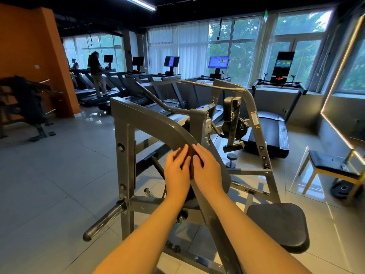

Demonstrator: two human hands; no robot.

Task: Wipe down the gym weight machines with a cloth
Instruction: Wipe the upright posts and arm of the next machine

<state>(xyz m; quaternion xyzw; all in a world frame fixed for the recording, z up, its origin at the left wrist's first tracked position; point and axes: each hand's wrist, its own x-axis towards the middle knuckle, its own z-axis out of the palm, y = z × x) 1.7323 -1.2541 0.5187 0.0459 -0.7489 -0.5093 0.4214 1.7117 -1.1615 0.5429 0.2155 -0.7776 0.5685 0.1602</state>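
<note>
Gym machine bar (158, 123): left grip (177, 171) and right grip (207, 171), flat-fingered (pressing), flank the cloth (190, 154).

Orange wall (25, 46), tiled floor (49, 175), windows (237, 36) behind treadmills (270, 131).

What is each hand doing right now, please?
Left hand: open, straight fingers pressing the brown cloth on the curved bar.
Right hand: open, straight fingers on the same cloth.

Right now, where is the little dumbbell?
In the head view the little dumbbell stands on end just right of the right hand, within the grey machine frame and below its black weight plate.
</note>
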